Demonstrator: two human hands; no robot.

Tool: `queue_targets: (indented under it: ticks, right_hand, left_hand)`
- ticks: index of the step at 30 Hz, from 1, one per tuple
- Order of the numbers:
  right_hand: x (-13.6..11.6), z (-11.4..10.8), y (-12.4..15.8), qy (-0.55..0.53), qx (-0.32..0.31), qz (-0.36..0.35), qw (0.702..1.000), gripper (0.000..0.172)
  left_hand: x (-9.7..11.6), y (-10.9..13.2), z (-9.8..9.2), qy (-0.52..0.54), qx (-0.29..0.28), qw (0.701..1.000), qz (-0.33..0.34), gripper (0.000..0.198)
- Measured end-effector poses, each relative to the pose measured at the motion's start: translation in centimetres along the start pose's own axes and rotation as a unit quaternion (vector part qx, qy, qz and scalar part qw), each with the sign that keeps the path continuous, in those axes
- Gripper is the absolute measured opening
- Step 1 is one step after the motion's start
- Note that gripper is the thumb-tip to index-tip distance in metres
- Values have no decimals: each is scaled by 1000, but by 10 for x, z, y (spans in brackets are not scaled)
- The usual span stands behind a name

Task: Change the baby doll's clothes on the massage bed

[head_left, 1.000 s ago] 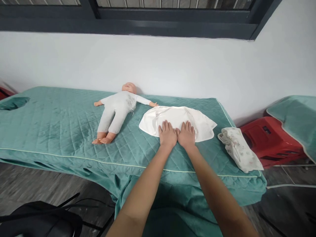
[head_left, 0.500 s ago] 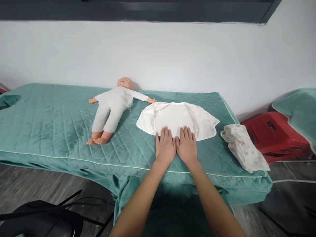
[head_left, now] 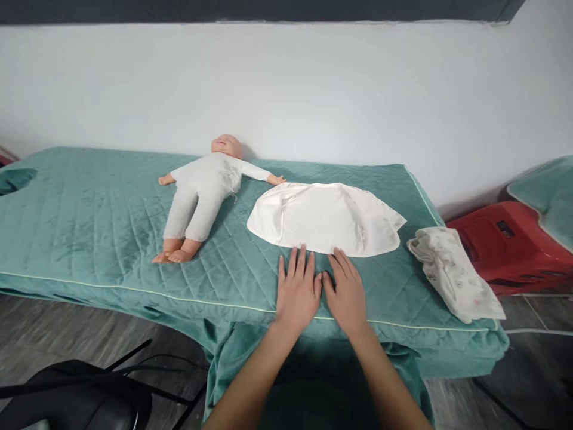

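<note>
A white cloth (head_left: 320,218), spread flat with a few creases and pointed at its right end, lies on the green quilted bed cover (head_left: 107,239). My left hand (head_left: 296,289) rests palm down at the cloth's near edge, fingers spread and fingertips at the hem. Beside it my right hand (head_left: 347,291) is also palm down with fingers stretched, its tips by the same edge. The thumbs are close together. Neither hand holds anything. Left of the cloth a baby doll (head_left: 201,191) in white lies on its back, one hand touching or close to the cloth's upper edge.
A folded patterned cloth (head_left: 454,272) lies at the bed's right end. Beyond it stand a red plastic stool (head_left: 505,245) and another green cover (head_left: 548,194). The wall (head_left: 286,89) runs behind the bed, and a black chair (head_left: 76,394) is at lower left.
Both hands have drawn back toward me, from lying on the cloth to its near edge, and the fingers have spread. The cloth and doll stay in place; the view has shifted slightly.
</note>
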State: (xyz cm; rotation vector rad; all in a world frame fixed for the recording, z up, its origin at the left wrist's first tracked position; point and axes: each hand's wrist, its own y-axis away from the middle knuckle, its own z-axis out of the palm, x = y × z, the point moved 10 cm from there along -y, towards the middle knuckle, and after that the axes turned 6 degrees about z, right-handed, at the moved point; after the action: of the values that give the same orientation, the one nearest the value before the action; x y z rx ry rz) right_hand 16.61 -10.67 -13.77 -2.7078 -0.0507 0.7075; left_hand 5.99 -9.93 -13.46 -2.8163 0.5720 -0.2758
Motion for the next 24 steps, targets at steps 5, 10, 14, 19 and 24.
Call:
queue_targets:
  ticks: [5, 10, 14, 19, 24]
  right_hand:
    - [2, -9, 2, -71, 35, -7, 997, 28]
    - [3, -13, 3, -92, 50, -1, 995, 15]
    - [2, -11, 2, -83, 35, 7, 996, 11]
    - [1, -1, 0, -35, -6, 17, 999, 19]
    - [-6, -2, 2, 18, 3, -2, 1000, 35]
  left_hand:
    - [-3, 0, -3, 30, 9, 999, -13, 48]
    - [-5, 0, -6, 57, 15, 998, -28, 37]
    - [-5, 1, -9, 52, 21, 998, -31, 29]
    - [-7, 1, -10, 47, 14, 998, -48, 21]
    - [-7, 1, -10, 53, 8, 997, -51, 18]
